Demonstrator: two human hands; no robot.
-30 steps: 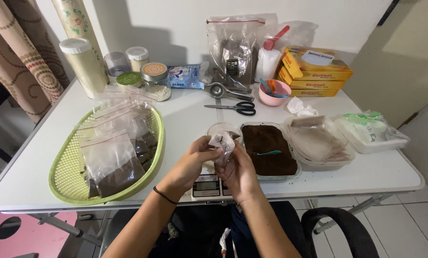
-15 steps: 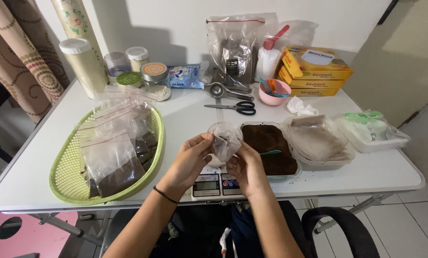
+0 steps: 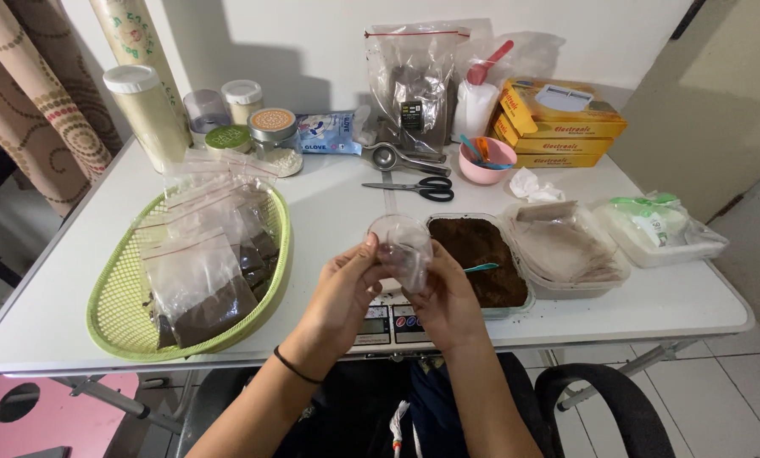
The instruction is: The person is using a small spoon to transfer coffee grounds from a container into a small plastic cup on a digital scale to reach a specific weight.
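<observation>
Head view: your left hand (image 3: 339,293) and right hand (image 3: 444,297) pinching open a small clear plastic bag (image 3: 401,247) above the digital scale (image 3: 394,322) at the white tabletop's (image 3: 337,203) front edge, clear tub of brown powder (image 3: 481,259) just right, green oval basket (image 3: 121,293) of filled bags toward the left edge.

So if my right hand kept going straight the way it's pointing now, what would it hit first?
Probably the container of brown powder just beyond the right hand, which holds a small clear bag; the scissors lie farther on. Depth is uncertain.
</observation>
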